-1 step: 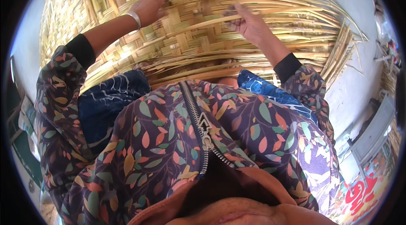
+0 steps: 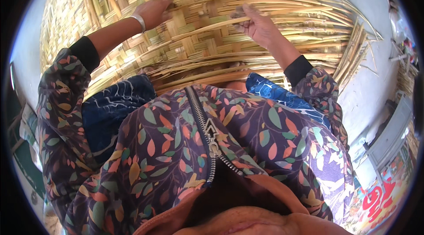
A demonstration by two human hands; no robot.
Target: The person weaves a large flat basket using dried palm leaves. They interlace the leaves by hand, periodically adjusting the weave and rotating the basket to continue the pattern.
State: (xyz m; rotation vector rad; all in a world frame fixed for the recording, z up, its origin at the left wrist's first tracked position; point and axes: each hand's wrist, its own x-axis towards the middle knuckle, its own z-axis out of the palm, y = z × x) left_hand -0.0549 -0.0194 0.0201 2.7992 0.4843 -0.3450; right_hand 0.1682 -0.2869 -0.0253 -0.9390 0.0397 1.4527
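Note:
A large mat of flat yellow-tan reed strips, woven crosswise, spreads in front of me. My right hand pinches one long strip between thumb and fingers, over the right part of the weave. That strip slants down to the left across the mat. Further left, my left hand, with a light bangle at its wrist, rests on the weave. Its fingers are curled in against the strips, and what lies under the fingertips is hidden. At the right, the loose strip ends fan out unwoven.
Thicker reeds run lengthwise at the far left of the mat. A bundle of cut reeds lies at its right edge on the pale floor. My knees in blue patterned cloth press against the near edge. A grey metal frame stands at right.

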